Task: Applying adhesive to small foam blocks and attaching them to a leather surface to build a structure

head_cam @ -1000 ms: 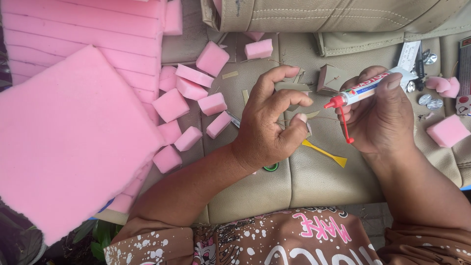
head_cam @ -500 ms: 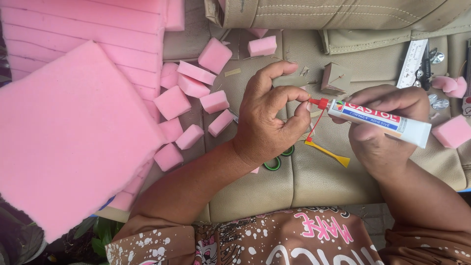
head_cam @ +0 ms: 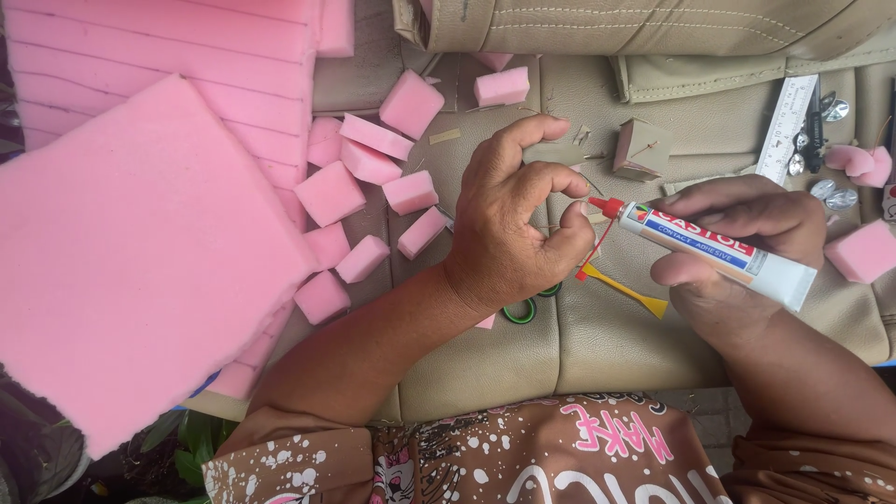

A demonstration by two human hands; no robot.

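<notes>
while the right hand [head_cam: 737, 252] grips a white glue tube [head_cam: 714, 250], red nozzle, blue-red label, left hand [head_cam: 513, 233] pinched shut

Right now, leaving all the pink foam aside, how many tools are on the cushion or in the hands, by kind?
Glue tube, held in the right hand: 1
Yellow spreader: 1
Ruler: 1
Green-handled scissors, mostly hidden under the left hand: 1
Total: 4

Bright, even daylight; soft shadows under hands [head_cam: 523, 233]; sharp focus throughout; no glare; slight wide-angle stretch at edges.
</notes>
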